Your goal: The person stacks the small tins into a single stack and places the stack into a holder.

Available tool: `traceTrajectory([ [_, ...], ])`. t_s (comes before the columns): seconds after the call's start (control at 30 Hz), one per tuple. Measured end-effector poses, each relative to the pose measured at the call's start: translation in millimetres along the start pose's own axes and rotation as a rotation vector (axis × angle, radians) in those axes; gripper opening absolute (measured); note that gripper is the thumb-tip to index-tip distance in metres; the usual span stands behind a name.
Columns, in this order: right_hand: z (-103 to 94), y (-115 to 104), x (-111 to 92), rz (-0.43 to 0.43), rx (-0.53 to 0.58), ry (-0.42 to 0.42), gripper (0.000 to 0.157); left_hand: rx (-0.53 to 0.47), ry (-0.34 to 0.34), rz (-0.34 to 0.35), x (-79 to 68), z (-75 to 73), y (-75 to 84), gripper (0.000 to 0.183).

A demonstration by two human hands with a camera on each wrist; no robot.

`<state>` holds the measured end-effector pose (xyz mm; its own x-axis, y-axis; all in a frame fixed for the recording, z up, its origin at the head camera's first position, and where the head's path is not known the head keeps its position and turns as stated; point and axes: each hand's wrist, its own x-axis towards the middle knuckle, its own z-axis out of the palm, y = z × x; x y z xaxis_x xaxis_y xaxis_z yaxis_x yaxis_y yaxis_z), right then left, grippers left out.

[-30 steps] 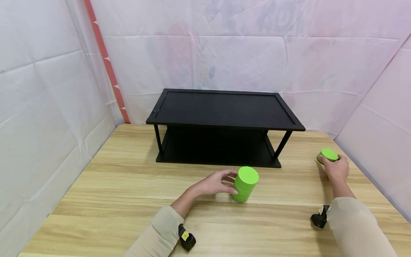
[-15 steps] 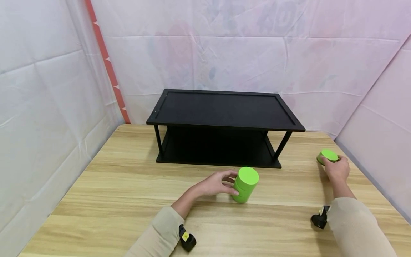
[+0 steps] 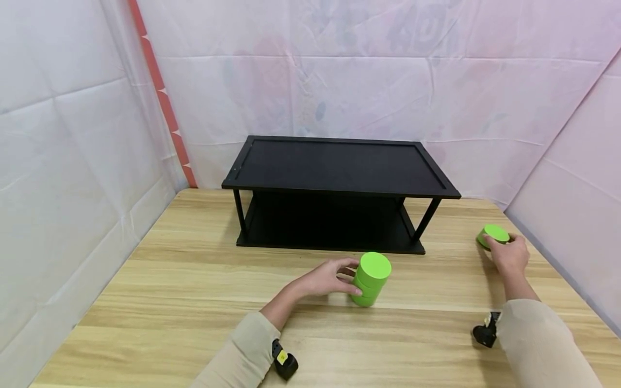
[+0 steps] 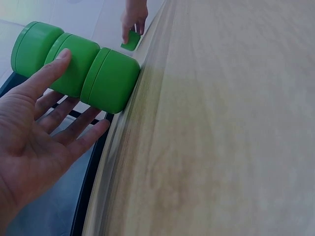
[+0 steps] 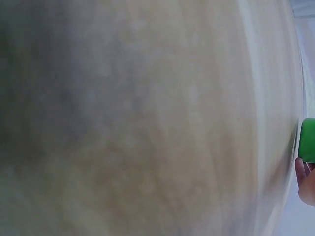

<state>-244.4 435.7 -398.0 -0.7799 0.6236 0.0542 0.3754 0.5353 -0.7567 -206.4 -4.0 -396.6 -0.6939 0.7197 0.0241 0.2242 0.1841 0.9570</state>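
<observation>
Three green round lidded containers (image 3: 371, 280) stand in an upright stack on the table in front of the shelf. My left hand (image 3: 327, 277) holds this stack from its left side. The left wrist view has the thumb of the left hand (image 4: 37, 128) on the middle container (image 4: 74, 61), with the fingers behind the stack. Far to the right, my right hand (image 3: 509, 256) grips another green container (image 3: 496, 234) between thumb and fingers, low at the table. Only part of the right hand (image 5: 307, 187) and its container (image 5: 308, 140) shows in the right wrist view.
A black two-tier shelf (image 3: 335, 164) stands at the back of the wooden table (image 3: 170, 291). White cloth (image 3: 339, 97) hangs behind the table and along both sides. The table's right edge runs close beside my right hand.
Both hands keep nearly the same places and the stack stays put. The container in my right hand has shifted very slightly to the left.
</observation>
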Motion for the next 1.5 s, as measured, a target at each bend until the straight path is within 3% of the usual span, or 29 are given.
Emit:
traceTrajectory([
  [0.47, -6.8, -3, -4, -0.027, -0.043, -0.037, 0.074, 0.021, -0.008, 0.018, 1.5, -1.7, -2.6, 0.058],
  [0.83, -12.7, -2, -7, -0.044, -0.058, -0.073, 0.075, 0.020, 0.007, -0.014, 1.3, -1.4, -0.1, 0.057],
  [1.5, -18.4, 1, -18, -0.160, -0.033, -0.124, 0.075, 0.010, 0.000, -0.008, -0.7, -0.5, 1.1, 0.056],
])
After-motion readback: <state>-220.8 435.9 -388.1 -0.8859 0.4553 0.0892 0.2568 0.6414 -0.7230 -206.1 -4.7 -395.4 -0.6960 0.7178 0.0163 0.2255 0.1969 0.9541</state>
